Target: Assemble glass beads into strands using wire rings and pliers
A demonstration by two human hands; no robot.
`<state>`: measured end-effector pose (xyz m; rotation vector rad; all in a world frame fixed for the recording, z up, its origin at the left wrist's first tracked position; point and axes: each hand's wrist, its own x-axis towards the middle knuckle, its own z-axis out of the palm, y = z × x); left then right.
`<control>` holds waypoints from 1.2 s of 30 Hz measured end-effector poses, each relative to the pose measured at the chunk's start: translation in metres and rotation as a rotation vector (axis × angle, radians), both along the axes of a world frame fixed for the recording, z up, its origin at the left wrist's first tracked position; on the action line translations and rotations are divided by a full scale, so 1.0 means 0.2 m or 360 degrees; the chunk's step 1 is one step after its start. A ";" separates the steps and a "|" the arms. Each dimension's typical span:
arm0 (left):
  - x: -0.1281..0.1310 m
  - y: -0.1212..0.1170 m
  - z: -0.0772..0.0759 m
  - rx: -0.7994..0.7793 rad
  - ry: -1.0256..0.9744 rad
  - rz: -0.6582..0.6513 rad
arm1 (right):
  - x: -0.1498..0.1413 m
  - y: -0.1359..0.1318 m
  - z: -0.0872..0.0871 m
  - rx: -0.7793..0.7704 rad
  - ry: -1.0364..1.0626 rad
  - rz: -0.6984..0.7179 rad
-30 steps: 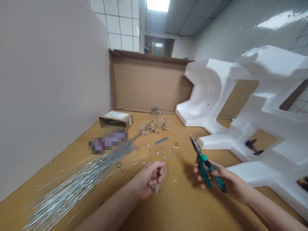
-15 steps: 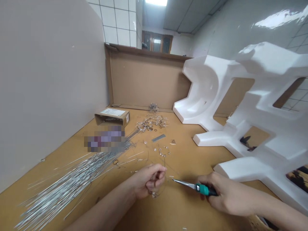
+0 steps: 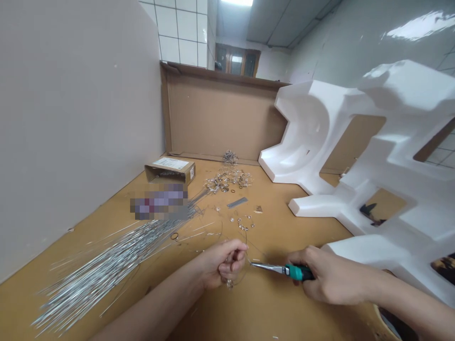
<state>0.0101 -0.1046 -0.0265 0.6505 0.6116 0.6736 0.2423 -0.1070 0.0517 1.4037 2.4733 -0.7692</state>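
My left hand [image 3: 227, 263] is closed in a pinch on a thin wire [image 3: 246, 239] that sticks up past the fingertips. A small clear bead [image 3: 229, 284] hangs just below that hand. In my right hand [image 3: 316, 274] are needle-nose pliers [image 3: 275, 269] with green and black handles, their tip pointing left. The tip is at the wire, close to my left fingers; whether the jaws grip it is too fine to tell. Beyond my hands, several clear beads [image 3: 245, 223] lie in a loose ring on the table.
A bundle of straight metal wires [image 3: 117, 260] lies at the left, with a small cardboard box [image 3: 170, 170] behind it. Farther back are a pile of wire pieces [image 3: 227, 180] and a grey strip [image 3: 237, 202]. White foam packaging [image 3: 316, 203] stands along the right.
The pliers have moved left, bringing their tip to the wire by my left hand. My left hand keeps its pinch. The whole view has shifted slightly.
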 end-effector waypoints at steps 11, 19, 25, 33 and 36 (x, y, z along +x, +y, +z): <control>0.01 -0.01 0.01 0.0034 0.0083 -0.0008 | -0.01 0.00 -0.02 0.0085 0.0040 0.0089; 0.00 0.00 0.00 0.0018 0.0071 -0.0019 | -0.01 0.00 -0.02 0.0114 0.0035 0.0096; 0.01 0.00 -0.01 0.0014 0.0080 -0.0033 | 0.00 0.01 -0.04 0.0154 -0.0002 0.0103; 0.01 0.00 0.00 0.0046 0.0128 -0.0031 | -0.03 -0.01 -0.01 0.0195 -0.0060 0.0089; 0.01 0.00 0.00 0.0067 0.0176 -0.0028 | -0.03 -0.01 0.00 0.0217 -0.0068 0.0092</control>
